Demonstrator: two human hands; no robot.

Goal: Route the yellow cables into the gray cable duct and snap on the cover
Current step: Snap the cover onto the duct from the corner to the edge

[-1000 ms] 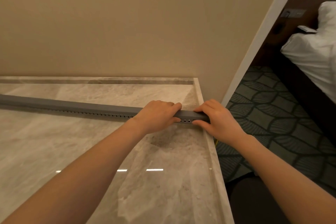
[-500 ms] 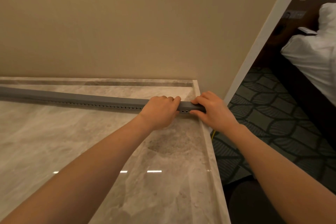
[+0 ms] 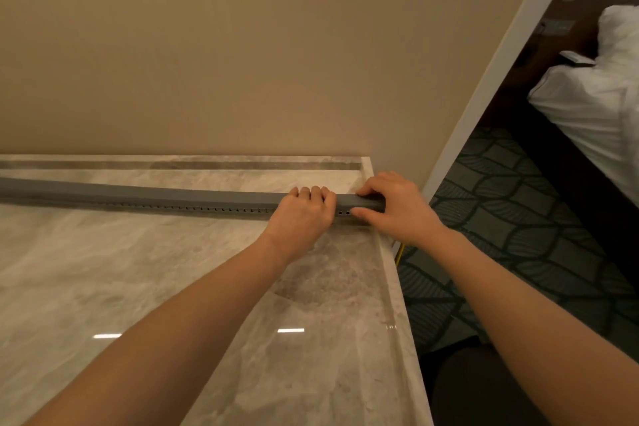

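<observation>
Duct (image 3: 145, 198), gray and long, lies across the middle of the frame from the left edge to the right end of the marble surface (image 3: 173, 287), with its cover (image 3: 207, 193) sitting on top along the whole length I can see and a row of small holes running down its near side. Its right end reaches the surface's right edge. My left hand (image 3: 301, 218) is curled over the duct just left of that end, fingers (image 3: 313, 191) bent over the top, the grip pressed together on the duct and cover. My right hand (image 3: 397, 207) clamps the very end, its fingers laid flat along the top and the thumb against the near side, so that grip too is pinching the duct. The two hands sit just beside each other, with a short bare stretch of duct showing two holes between them. A thin bit of yellow cable (image 3: 400, 252) shows below my right wrist, hanging past the surface's edge toward the floor; I cannot tell how it enters the duct. Behind the duct a beige wall (image 3: 242, 45) fills the upper frame. At the right, patterned dark carpet (image 3: 518, 218) runs toward a bed (image 3: 594, 107) with white bedding in the upper right corner.
</observation>
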